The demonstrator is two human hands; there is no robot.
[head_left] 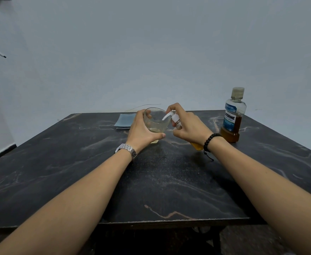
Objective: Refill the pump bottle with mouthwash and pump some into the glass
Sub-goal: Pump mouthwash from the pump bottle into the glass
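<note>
The pump bottle was held tilted above the dark table, its white spout laid over the rim of the glass. It was gripped in the right hand, with a finger set on the pump head. The glass, wrapped by the left hand, appeared to be holding a little pale liquid, though this was hard to make out. The capped mouthwash bottle was stood upright well to the right. A folded blue cloth was laid behind the left hand.
</note>
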